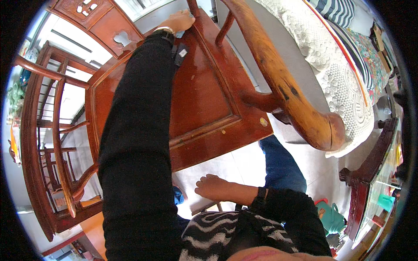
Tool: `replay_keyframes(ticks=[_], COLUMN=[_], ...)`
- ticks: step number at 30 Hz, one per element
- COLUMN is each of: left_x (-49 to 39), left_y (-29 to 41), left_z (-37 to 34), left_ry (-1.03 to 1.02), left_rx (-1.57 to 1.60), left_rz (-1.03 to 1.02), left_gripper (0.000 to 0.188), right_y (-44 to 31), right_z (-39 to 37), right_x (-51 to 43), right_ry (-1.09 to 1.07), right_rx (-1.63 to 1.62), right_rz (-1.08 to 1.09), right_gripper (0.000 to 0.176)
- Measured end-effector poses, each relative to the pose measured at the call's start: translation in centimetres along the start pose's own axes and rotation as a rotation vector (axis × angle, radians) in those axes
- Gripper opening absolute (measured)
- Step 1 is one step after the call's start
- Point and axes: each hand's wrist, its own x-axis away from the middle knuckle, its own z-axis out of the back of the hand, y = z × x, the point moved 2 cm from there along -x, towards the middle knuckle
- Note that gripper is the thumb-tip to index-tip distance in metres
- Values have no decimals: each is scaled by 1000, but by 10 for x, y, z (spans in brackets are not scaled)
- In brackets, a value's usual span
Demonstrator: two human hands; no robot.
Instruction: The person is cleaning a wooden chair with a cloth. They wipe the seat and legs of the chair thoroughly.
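My left hand [179,22] reaches to the far corner of a reddish wooden chair's seat [199,84], by the base of an armrest post. Its fingers are closed on a light bluish cloth [179,34], of which only small parts show. A bangle and a black band circle that wrist, and a small dark device with a white square [181,53] shows beside the forearm. My right hand [214,188] hangs loosely curled in front of my body, over the floor, and nothing shows in it. The curved wooden armrest [281,75] runs along the seat's right side.
At the right stands a bed or sofa with a white textured cover [343,88] and striped cushions. A wooden side table [40,130] stands beyond the left armrest. A glass-topped table [369,195] is at the lower right, near a green watering can [329,217].
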Motion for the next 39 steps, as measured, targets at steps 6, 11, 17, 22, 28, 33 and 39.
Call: replay_keyframes(ticks=[6, 11, 17, 22, 28, 33, 39], left_x=[60, 112, 73, 1, -20, 13, 165], left_y=[0, 28, 115, 132, 107, 105, 75], left_z=[0, 32, 61, 52, 30, 41, 44], left_ry=[83, -15, 500, 280, 392, 116, 63], left_rx=[-150, -191, -462, -609, -618, -474, 163], left_rz=[-143, -287, -479, -249, -319, -453, -282], left_gripper=[47, 43, 27, 27, 32, 17, 29], right_y=[3, -1, 2, 11, 13, 14, 24], right_z=[2, 1, -5, 0, 7, 9, 3], right_x=[4, 7, 7, 5, 7, 6, 1], right_ry=[2, 17, 32, 74, 2, 71, 77], right_rx=[12, 19, 15, -9, -41, -2, 79], right_rz=[-6, 33, 8, -44, -34, -29, -12], right_gripper=[11, 10, 10, 11, 11, 11, 12])
